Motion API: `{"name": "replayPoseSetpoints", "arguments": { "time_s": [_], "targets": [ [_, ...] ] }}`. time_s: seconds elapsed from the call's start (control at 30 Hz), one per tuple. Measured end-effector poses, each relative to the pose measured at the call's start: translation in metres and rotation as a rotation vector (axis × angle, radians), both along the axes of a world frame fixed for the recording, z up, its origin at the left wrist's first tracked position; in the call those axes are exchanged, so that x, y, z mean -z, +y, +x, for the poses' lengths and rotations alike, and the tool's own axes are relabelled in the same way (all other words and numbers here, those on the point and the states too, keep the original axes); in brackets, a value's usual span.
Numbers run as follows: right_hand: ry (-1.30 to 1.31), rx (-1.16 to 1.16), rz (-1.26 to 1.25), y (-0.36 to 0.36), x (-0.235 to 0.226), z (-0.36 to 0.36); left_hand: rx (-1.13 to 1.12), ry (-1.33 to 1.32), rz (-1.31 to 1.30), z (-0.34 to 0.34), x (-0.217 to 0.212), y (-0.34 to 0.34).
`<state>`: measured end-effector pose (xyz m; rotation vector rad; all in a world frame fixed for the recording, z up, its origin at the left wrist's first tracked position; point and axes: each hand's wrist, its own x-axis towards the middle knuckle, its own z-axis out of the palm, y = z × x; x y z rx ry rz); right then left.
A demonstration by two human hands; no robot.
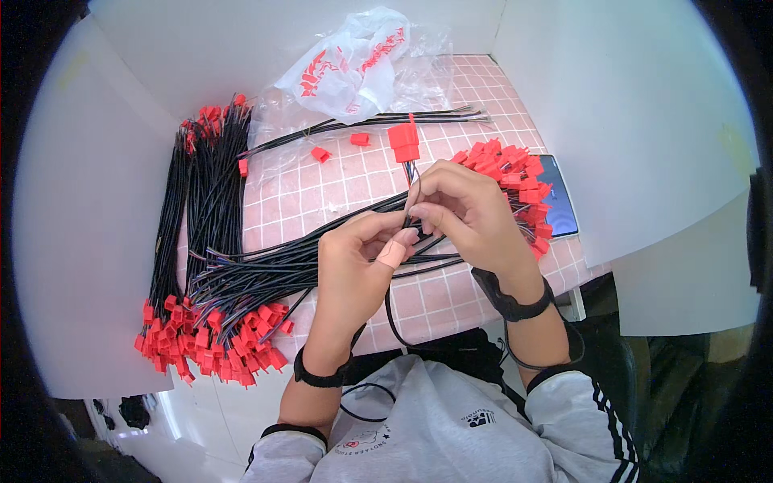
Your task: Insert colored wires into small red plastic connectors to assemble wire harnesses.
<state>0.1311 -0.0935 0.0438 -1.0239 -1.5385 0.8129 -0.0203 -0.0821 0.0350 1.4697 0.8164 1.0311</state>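
A red plastic connector [404, 143] stands upright at the end of a black cable, thin coloured wires showing just below it. My left hand [364, 256] pinches the cable under the connector between thumb and fingers; the thumb wears a light-coloured plaster or wrap. Slightly above it, my right hand [465, 211] is closed on the thin wires close to the connector, thumb against forefinger. From my hands the cable hangs down in a loop over the table's front edge. Beneath both hands lies a bundle of black cables [266, 270], its red connectors [515, 177] piled at the right.
More black cables [217, 177] with red connectors [213, 342] overhang the pink checked table [435, 310] at the left. Behind lie loose red connectors [360, 139], several bare-ended cables [386, 120] and a white plastic bag [346, 76]. A phone [559, 197] sits right; pale panels [644, 121] enclose the table.
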Motion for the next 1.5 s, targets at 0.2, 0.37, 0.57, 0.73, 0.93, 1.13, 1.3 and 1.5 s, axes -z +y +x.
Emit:
{"name": "replayPoseSetpoints", "arguments": {
  "time_s": [0.2, 0.37, 0.57, 0.73, 0.93, 1.13, 1.3, 1.5],
  "targets": [
    [-0.072, -0.076, 0.032, 0.001, 0.002, 0.006, 0.009, 0.003, -0.004, -0.001, -0.002, -0.003],
    [0.336, -0.126, -0.198, -0.002, 0.001, 0.003, 0.025, -0.017, -0.042, -0.002, -0.005, -0.006],
    [0.741, -0.106, -0.367, 0.004, 0.007, 0.0, -0.004, 0.047, 0.036, -0.002, 0.005, -0.001],
    [0.71, -0.248, -0.465, 0.009, 0.016, 0.011, 0.097, 0.032, 0.013, -0.004, 0.009, 0.002],
    [0.639, -0.383, -0.365, 0.009, 0.015, 0.025, 0.281, 0.032, -0.195, -0.008, -0.002, 0.011],
    [1.103, 0.059, 0.147, 0.013, -0.019, 0.054, 0.599, 0.022, -0.269, -0.002, 0.0, 0.008],
    [1.12, 0.173, 0.647, 0.002, -0.056, 0.128, 0.497, 0.212, -0.081, -0.036, -0.008, 0.007],
    [0.799, 0.358, 0.253, -0.002, -0.038, 0.124, -0.4, 0.723, 0.563, -0.083, -0.074, 0.019]
  ]
}}
